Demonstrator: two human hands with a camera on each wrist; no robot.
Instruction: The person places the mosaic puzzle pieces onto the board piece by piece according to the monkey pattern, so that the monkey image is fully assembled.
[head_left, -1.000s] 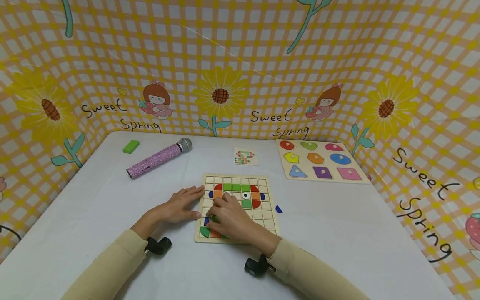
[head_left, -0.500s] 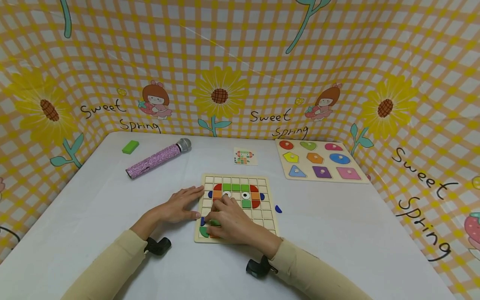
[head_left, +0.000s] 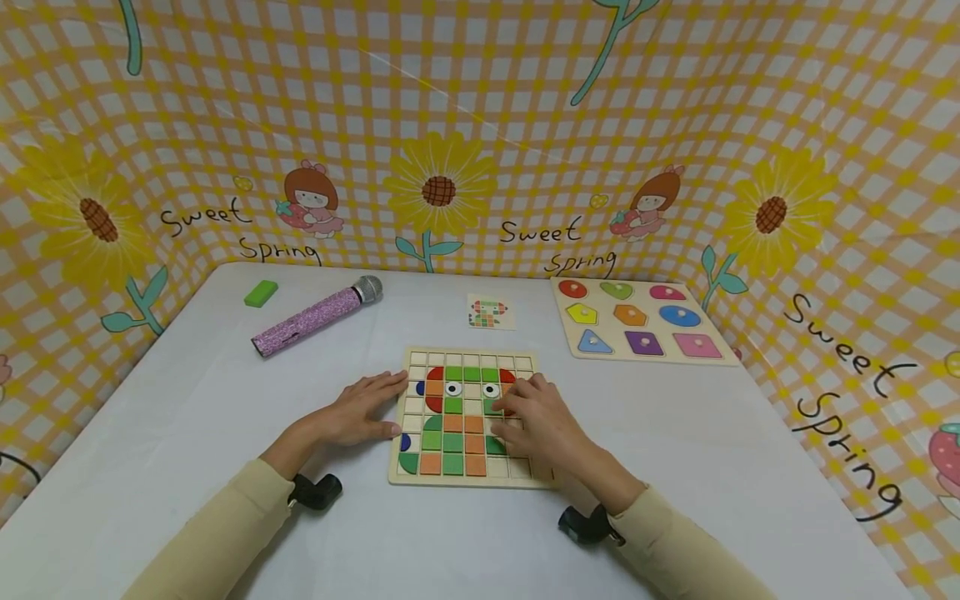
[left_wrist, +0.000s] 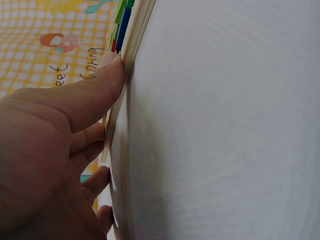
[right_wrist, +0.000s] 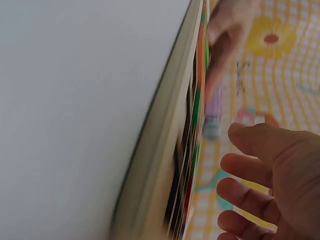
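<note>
A wooden grid board [head_left: 521, 468] lies on the table, carrying coloured tiles and two eye tiles. My left hand [head_left: 362, 410] rests along its left edge, fingers extended; in the left wrist view the thumb [left_wrist: 102, 87] touches the board's side. Over the right part of the board hovers my right hand [head_left: 547, 427]. Its fingers are slightly bent and spread, with nothing between them in the right wrist view. Near its fingertips sits a dark green tile [head_left: 496, 446]. Orange tiles [head_left: 474, 443] and green squares fill the lower middle. A blue half-circle [head_left: 406, 442] sits at the lower left.
Behind the board lies a small pattern card [head_left: 491, 313]. A shape puzzle board [head_left: 645, 321] with knobbed pieces is at the back right. To the back left are a glittery pink microphone [head_left: 315, 319] and a green block [head_left: 261, 293]. A patterned cloth stands behind.
My right hand has moved right, away from the lower-left tiles, uncovering orange and green squares. It now hides the loose blue half-circle's spot beside the board. The left hand stays put.
</note>
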